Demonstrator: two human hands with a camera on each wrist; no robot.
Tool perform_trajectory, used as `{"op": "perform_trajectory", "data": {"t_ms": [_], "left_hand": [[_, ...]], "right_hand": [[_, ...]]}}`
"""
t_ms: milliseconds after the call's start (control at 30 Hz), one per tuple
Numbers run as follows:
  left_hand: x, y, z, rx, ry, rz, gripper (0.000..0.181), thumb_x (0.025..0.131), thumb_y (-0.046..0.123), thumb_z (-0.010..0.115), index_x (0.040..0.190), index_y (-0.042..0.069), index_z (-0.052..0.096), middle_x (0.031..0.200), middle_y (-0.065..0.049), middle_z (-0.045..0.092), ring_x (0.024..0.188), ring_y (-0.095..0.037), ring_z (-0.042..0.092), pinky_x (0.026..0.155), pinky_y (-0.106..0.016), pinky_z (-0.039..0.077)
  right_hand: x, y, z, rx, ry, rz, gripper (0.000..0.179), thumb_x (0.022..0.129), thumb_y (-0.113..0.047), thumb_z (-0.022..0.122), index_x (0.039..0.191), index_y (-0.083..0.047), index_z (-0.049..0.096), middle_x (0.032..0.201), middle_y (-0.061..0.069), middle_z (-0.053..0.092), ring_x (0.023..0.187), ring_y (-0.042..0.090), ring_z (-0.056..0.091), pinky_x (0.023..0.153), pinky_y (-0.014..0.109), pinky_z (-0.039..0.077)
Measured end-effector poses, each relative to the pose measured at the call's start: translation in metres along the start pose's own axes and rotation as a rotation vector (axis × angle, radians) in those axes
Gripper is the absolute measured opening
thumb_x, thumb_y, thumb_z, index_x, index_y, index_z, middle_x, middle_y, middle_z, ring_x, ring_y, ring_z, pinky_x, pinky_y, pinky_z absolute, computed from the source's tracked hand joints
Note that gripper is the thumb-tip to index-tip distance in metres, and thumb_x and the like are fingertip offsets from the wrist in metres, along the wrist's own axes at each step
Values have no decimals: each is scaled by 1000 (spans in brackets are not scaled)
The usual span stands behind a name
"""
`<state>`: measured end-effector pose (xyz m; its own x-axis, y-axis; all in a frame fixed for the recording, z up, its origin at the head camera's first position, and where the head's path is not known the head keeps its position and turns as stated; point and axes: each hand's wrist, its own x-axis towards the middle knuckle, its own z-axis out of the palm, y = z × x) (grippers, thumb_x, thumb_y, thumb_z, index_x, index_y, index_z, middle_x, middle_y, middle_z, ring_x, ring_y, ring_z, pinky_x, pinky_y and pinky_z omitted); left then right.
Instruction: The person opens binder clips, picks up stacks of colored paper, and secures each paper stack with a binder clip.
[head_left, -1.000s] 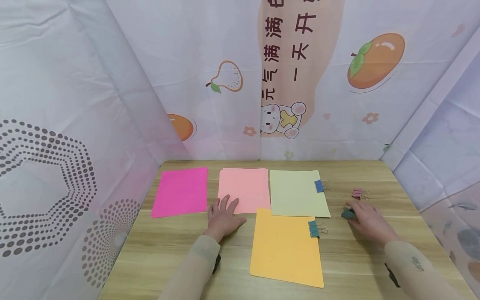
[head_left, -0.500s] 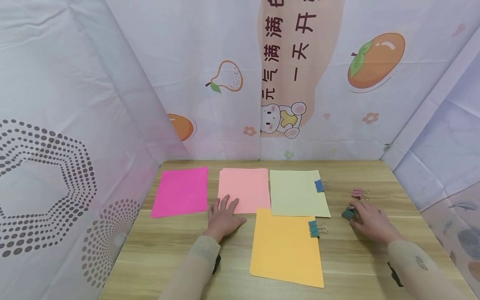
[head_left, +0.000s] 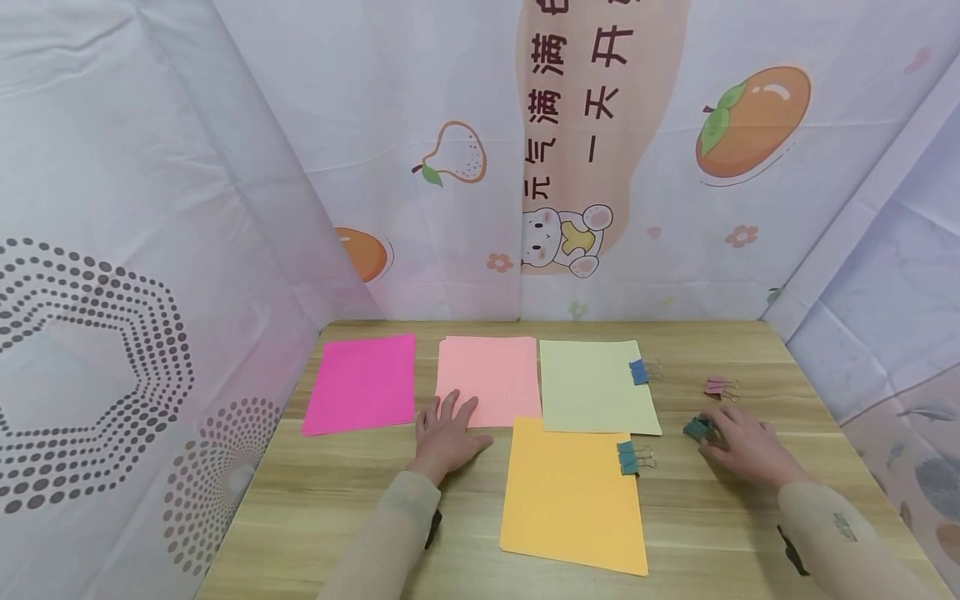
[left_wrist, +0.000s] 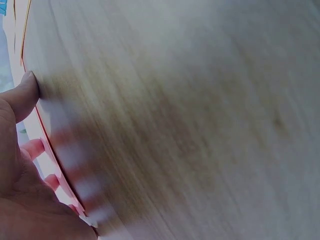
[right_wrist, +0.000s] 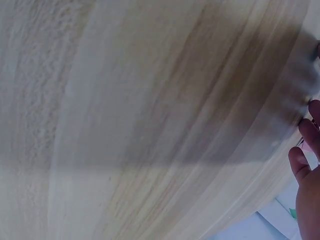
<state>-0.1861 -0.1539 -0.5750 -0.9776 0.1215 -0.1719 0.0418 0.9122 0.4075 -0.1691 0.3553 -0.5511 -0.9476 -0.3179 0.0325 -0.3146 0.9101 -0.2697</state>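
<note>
My left hand (head_left: 446, 435) lies with spread fingers over the front edge of a stack of light pink paper (head_left: 491, 371); in the left wrist view its thumb is stretched out over the wood. At the right, a dark teal binder clip (head_left: 697, 429) is on the table, and my right hand (head_left: 746, 446) pinches its rear end between curled fingers and thumb, partly hiding it. Just behind that hand lies a pink binder clip (head_left: 717, 386). The right wrist view catches only fingertips (right_wrist: 298, 159) at its right edge, and the clip is hidden there.
Magenta paper (head_left: 363, 385) lies at the back left. Pale green paper (head_left: 596, 387) bears a blue binder clip (head_left: 639, 372); orange paper (head_left: 572, 504) bears another teal clip (head_left: 627, 458). Patterned curtains (head_left: 450, 275) border the wooden table (head_left: 345, 508) at back and sides.
My right hand has shifted slightly to the right and the teal clip beside its fingertips has turned a little. My left hand and the papers have stayed put.
</note>
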Motion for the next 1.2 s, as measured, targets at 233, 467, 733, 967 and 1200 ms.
{"op": "perform_trajectory", "data": {"t_ms": [233,467,733,967,1200], "left_hand": [[0,0,0,-4,4,3,79,91,62,64,159,30,38,169,-6,17,154,-45,8,119,-66,5],[-3,4,-7,-10,-5,4,78,92,59,65,158,27,39,169,-9,19,153,-45,8,119,-66,5],[-6,8,-11,-10,-3,12,76,93,54,65,158,23,40,168,-11,20,153,-46,10,119,-66,5],[-7,8,-12,-9,-5,14,76,93,54,66,158,23,40,168,-11,20,153,-46,10,119,-67,6],[-7,8,-12,-4,-15,4,77,93,57,65,158,26,39,169,-9,19,153,-45,9,119,-66,6]], "right_hand": [[-3,-1,4,-29,18,1,56,86,-41,81,123,-4,62,115,18,58,108,46,57,83,69,44],[-4,0,6,-58,2,31,47,90,-44,76,107,-4,59,105,17,59,101,44,57,78,65,46],[-4,0,7,-37,3,41,42,91,-46,75,100,-9,57,93,6,63,92,36,59,77,60,45],[-4,-4,6,-34,-23,61,44,92,-52,71,93,-12,54,80,-3,57,79,26,61,79,58,42],[-6,-8,1,-3,-80,110,49,93,-60,66,84,-13,54,71,-3,51,67,17,48,72,45,42]]}}
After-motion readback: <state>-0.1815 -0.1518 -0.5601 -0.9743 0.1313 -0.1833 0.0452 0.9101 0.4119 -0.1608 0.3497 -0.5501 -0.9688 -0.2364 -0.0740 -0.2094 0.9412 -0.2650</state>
